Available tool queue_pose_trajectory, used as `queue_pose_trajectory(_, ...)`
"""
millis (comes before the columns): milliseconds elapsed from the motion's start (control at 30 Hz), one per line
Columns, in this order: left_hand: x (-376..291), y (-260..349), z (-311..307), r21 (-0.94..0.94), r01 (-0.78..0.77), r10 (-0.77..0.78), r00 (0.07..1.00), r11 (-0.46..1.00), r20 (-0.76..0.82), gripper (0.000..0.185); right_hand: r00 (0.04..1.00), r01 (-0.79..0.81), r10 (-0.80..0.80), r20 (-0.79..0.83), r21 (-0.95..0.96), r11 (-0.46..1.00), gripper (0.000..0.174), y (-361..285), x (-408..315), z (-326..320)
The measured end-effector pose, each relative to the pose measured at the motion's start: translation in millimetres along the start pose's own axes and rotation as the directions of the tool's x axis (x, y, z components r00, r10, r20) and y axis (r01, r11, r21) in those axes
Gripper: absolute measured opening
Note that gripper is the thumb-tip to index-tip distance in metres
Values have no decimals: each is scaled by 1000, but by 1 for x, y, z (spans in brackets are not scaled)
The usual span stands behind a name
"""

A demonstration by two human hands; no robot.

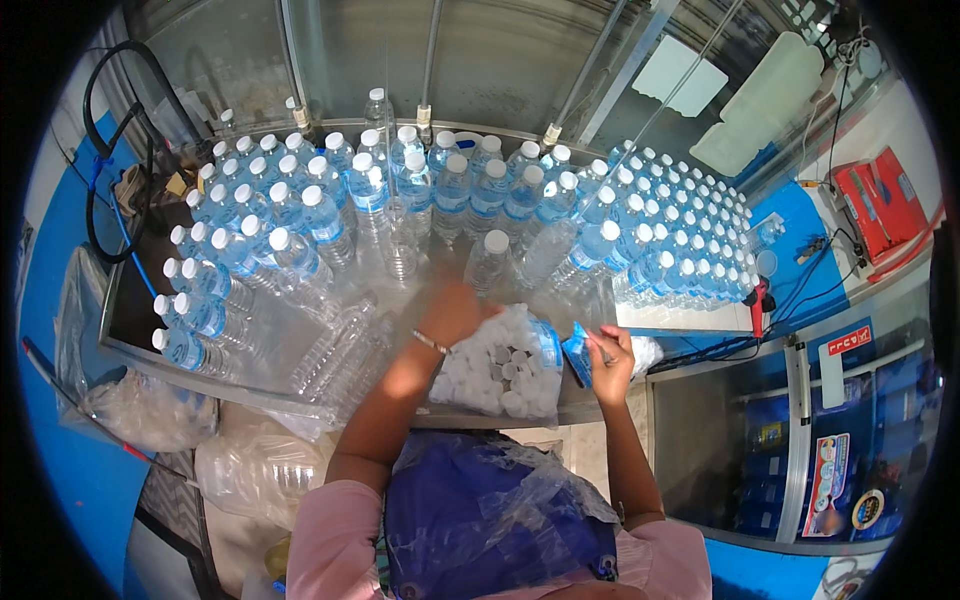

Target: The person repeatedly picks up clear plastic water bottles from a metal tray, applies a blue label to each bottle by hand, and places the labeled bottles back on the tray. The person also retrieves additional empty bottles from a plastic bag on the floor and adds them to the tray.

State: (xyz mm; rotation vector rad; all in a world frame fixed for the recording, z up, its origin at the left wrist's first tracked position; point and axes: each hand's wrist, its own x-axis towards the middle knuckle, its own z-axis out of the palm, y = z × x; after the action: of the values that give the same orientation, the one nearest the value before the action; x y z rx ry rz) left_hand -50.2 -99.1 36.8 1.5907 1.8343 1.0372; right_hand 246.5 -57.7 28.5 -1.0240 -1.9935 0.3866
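Note:
My left hand [452, 306] is blurred above the steel counter, between a capped clear bottle [487, 264] and an open plastic bag of white caps [469, 379]. Whether it holds anything is hidden by the blur. Thumb and fingers of my right hand [611, 364] pinch a piece of blue printed plastic film [576, 354], just right of the bag. More blue film [550, 345] lies against the bag's right side. Ahead of my hands, a bottle without a label [400, 255] stands upright and another clear bottle [546, 251] leans among the labelled ones.
Capped, blue-labelled bottles [454, 187] line the back and left of the metal counter [262, 375]. Clear bottles [334, 349] lie at front left. Packed bottles [682, 225] fill the right shelf. Rods [431, 60] rise behind. A black hose [88, 150] loops at left.

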Motion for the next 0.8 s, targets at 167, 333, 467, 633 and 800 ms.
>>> queue_pose_trajectory(167, -25, 37, 20, -802, 282, 200, 876, 526, 439, 43, 975, -205, 163, 152, 320, 925, 25, -72, 35, 40)
queue_pose_trajectory(333, -20, 16, 3, -368, 86, -33, 988, 926, 149, 48, 829, -528, 335, 448, 429, 733, 20, -79, 64, 73)
queue_pose_trajectory(467, -21, 21, -25, -301, -11, -50, 980, 953, -195, 64, 908, -373, 257, 332, 356, 857, 9, -96, 100, 57)
queue_pose_trajectory(633, 22, 23, -38, 71, -322, 322, 859, 944, -397, 80, 859, 448, -410, 305, -65, 892, 10, -125, 159, 54)
queue_pose_trajectory(800, 43, 0, -15, -169, -316, 252, 913, 934, -320, 89, 849, 278, -237, 472, -19, 960, 21, -128, 171, 77)
